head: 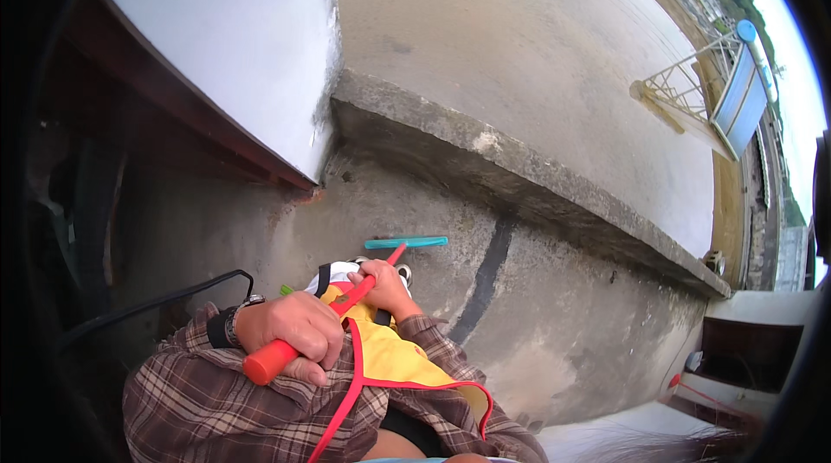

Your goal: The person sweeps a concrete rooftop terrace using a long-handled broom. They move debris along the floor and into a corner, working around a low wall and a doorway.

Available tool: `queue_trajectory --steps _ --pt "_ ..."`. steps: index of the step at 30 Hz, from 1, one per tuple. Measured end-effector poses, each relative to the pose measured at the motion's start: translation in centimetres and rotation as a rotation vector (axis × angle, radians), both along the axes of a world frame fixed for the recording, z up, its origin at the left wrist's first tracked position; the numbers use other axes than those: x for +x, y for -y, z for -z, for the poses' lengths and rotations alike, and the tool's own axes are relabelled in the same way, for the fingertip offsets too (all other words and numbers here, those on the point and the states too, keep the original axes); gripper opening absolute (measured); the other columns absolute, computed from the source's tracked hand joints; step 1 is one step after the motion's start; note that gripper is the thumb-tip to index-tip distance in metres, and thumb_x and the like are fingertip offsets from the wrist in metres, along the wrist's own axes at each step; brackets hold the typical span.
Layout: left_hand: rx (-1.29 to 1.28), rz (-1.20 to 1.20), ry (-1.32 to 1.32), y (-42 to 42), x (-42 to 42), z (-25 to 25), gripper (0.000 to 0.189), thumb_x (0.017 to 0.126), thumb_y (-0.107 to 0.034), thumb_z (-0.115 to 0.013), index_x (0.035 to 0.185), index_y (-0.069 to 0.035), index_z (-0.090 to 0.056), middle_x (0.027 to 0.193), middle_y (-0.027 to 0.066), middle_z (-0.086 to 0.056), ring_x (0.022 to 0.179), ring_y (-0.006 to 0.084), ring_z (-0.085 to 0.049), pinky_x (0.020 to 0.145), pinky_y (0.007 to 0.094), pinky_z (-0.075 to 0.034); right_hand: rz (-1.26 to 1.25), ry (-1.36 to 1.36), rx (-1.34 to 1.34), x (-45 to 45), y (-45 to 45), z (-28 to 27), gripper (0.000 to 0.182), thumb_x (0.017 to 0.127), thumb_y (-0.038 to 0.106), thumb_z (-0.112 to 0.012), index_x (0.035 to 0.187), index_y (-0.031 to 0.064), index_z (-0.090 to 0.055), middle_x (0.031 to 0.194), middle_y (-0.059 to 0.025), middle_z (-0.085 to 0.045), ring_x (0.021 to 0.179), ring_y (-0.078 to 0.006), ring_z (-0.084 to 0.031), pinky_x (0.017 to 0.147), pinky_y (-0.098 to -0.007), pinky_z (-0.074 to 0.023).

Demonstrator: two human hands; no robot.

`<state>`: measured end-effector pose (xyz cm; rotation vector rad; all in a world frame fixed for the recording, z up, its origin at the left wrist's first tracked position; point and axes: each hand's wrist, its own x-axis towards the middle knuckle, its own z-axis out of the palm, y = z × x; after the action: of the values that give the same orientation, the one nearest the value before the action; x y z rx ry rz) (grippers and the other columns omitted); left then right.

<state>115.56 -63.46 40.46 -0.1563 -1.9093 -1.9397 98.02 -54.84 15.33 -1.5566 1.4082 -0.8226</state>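
Observation:
Both hands grip the red handle (348, 298) of a long-handled floor tool. My left hand (295, 328), with a metal watch at the wrist, wraps around it near its rounded top end. Lower down the pole, my right hand (384, 288) closes around it. The narrow teal crossbar head (415, 242) is beyond my hands, over the concrete floor (402, 203); whether it is a broom, mop or squeegee, I cannot tell. A yellow apron with red trim (396, 356) hangs in front of me over a plaid shirt, partly covering my shoes.
A low concrete parapet (467, 132) runs diagonally ahead, meeting a white wall (240, 41). A dark strip (483, 278) crosses the floor. Beyond the parapet, a solar water heater (743, 96) stands on a metal frame. A bent black bar (175, 297) lies at left.

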Motion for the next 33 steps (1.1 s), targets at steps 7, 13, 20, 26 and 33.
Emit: queue_trajectory --steps 7,13,20,26,33 --pt "-0.212 -0.637 0.212 -7.0 0.1 -0.3 0.027 0.079 -0.015 -0.077 0.067 -0.007 -0.054 0.075 0.0060 -0.064 0.059 0.0246 -0.059 0.053 0.0357 -0.045 -0.402 0.177 -0.197 5.1 5.5 2.4 0.032 0.084 0.022 -0.069 0.068 0.0007 -0.053 0.067 -0.0166 -0.055 0.070 -0.0369 -0.055 0.065 -0.0448 -0.0447" --pt "-0.333 -1.104 0.385 -10.4 0.1 1.3 0.026 0.084 -0.020 -0.072 0.068 -0.008 -0.055 0.071 0.0044 -0.063 0.055 0.0230 -0.056 0.052 0.0352 -0.044 -0.673 0.376 -0.081 12.3 6.7 4.4 0.027 0.081 0.018 -0.071 0.068 0.0017 -0.053 0.069 -0.0157 -0.058 0.070 -0.0350 -0.057 0.066 -0.0421 -0.0463" --pt "-0.348 -1.194 0.505 -9.4 -0.5 9.9 0.027 0.083 -0.014 -0.071 0.066 -0.008 -0.050 0.069 0.0037 -0.061 0.059 0.0230 -0.058 0.054 0.0355 -0.045 -0.924 0.556 -0.110 15.0 8.2 13.3 0.025 0.078 0.013 -0.071 0.067 0.0040 -0.051 0.063 -0.0134 -0.056 0.061 -0.0320 -0.054 0.061 -0.0410 -0.0457" --pt "-0.367 -0.898 0.323 -7.5 -4.1 10.1 0.031 0.080 -0.015 -0.073 0.063 -0.007 -0.048 0.063 0.0056 -0.045 0.057 0.0264 -0.050 0.052 0.0390 -0.038 -0.668 0.426 0.031 8.6 6.4 14.3 0.021 0.083 0.012 -0.069 0.072 0.0042 -0.053 0.073 -0.0127 -0.057 0.074 -0.0311 -0.056 0.069 -0.0396 -0.0468" --pt "-0.331 -0.797 0.075 -6.7 -2.6 5.9 0.037 0.081 -0.013 -0.073 0.063 -0.006 -0.042 0.062 0.0069 -0.047 0.053 0.0276 -0.050 0.047 0.0385 -0.038 -0.520 0.249 0.087 3.8 5.9 7.5 0.018 0.083 0.012 -0.069 0.075 0.0026 -0.055 0.074 -0.0138 -0.058 0.074 -0.0330 -0.056 0.070 -0.0409 -0.0470"
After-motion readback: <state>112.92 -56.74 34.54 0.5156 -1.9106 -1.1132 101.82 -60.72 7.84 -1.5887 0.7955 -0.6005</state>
